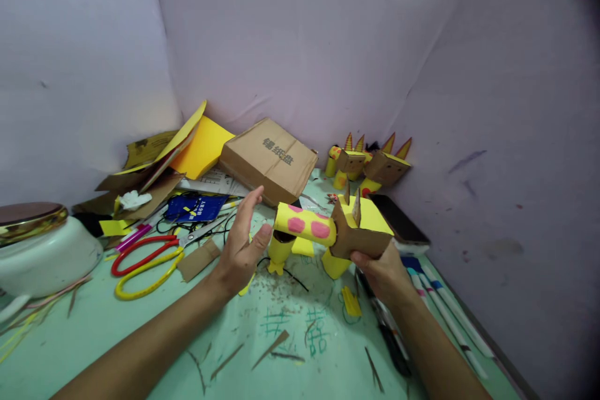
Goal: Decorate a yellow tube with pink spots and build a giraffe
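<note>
The yellow paper figure with pink spots [304, 225] and a brown cardboard head [359, 242] was at the middle of the pale green tabletop [244, 381], where my right hand [387, 272] was grasping the head. My left hand [240, 249] had its fingers released beside the opposite end, and I could not tell if it touched. Farther left lay the metal scissors with red and yellow handles [182, 241].

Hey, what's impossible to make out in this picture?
In the head view:
- Most fingers of the right hand: hidden behind the cardboard animal head.
- White lidded pot: its far side is cut off by the left edge.
- Print on the blue card: too small to read.
</note>
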Motion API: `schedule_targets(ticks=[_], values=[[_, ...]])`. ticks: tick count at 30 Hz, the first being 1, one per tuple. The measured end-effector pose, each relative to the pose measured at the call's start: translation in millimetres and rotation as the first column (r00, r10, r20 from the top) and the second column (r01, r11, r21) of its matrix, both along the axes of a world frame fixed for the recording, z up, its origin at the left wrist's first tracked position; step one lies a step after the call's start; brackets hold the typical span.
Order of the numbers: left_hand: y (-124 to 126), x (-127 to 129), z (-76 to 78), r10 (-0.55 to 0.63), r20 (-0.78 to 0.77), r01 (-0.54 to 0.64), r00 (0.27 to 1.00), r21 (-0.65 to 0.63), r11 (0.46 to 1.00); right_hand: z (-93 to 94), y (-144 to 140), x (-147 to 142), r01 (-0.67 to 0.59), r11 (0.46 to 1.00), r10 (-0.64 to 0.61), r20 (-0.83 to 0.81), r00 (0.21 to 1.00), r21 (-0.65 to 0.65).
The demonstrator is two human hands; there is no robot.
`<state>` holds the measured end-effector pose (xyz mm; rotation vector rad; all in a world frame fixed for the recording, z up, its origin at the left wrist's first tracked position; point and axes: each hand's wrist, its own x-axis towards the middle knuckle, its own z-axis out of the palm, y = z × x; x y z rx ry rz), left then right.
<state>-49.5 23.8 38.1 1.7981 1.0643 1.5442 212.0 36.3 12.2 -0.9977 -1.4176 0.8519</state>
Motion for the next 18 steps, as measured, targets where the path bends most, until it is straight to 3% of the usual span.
schedule_targets(ticks=[3,8,13,18], values=[[2.5,0.8,-5.0,0.016,-0.026,-0.017,1.000,-0.047,0.999,-4.4,1.3,1.0,0.010,1.000,-0.011,-0.045,0.999,-0.006],[8.6,-0.5,-20.4,-0.042,0.122,0.058,0.992,-0.129,0.990,-10.8,4.0,3.9,0.045,0.999,-0.047,-0.094,0.994,-0.026],[13.4,1.1,-29.6,-0.205,0.079,0.219,0.976,-0.274,0.937,-15.9,6.5,8.9,0.071,0.997,-0.070,-0.028,0.997,0.023],[12.8,9.0,-28.5,-0.205,0.123,0.237,0.971,-0.387,0.891,-21.4,9.3,13.8,0.078,0.997,-0.079,0.032,0.996,0.024]])
